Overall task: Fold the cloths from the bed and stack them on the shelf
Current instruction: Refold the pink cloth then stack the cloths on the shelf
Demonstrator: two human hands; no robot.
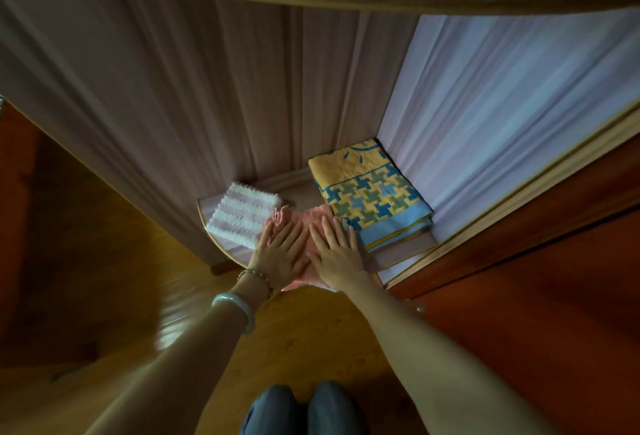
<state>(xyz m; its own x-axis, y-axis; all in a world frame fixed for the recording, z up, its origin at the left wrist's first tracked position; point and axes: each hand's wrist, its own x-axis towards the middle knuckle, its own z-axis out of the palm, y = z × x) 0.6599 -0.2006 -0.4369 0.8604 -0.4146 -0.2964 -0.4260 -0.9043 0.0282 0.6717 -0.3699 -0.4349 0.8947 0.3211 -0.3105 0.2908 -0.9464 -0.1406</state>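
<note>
A folded pink cloth lies on the low corner shelf, its near edge hanging slightly over the shelf's front. My left hand and my right hand both press flat on it, fingers straight and side by side. To its left lies a folded white fluffy cloth. To its right sits a folded yellow and blue patterned cloth, pushed into the corner.
The shelf is bounded by a pale panelled wall on the left and a lighter panel on the right. A reddish wooden door stands at right. Below is a wooden floor, with my knees at the bottom edge.
</note>
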